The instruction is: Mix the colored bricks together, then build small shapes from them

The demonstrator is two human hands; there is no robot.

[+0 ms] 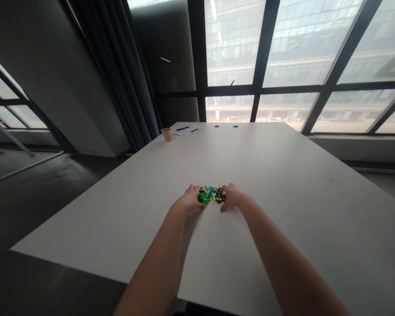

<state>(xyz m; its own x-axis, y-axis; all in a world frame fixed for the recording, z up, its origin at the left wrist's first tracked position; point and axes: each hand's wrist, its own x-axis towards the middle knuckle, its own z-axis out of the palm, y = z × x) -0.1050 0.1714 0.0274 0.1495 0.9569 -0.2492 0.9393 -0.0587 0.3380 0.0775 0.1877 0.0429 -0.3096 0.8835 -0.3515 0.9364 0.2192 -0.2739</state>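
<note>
A small pile of toy building bricks (212, 194) in green, blue, cream and dark red lies on the white table (256, 162). At the pile's left side, my left hand (191, 198) is cupped with thumb and fingers apart, touching the green bricks. On the other side, my right hand (230, 196) curves round the dark red bricks, its thumb toward me and its fingers beyond. Both hands rest at table level with the pile between them. Some bricks at the edges are hidden by the fingers.
A paper cup (167, 134) stands near the table's far left corner. Beside it lie sheets of paper (178, 133) with a blue pen (183, 128) on them. Two dark round discs (235, 126) sit at the far edge. Windows and a dark curtain (118, 66) are beyond.
</note>
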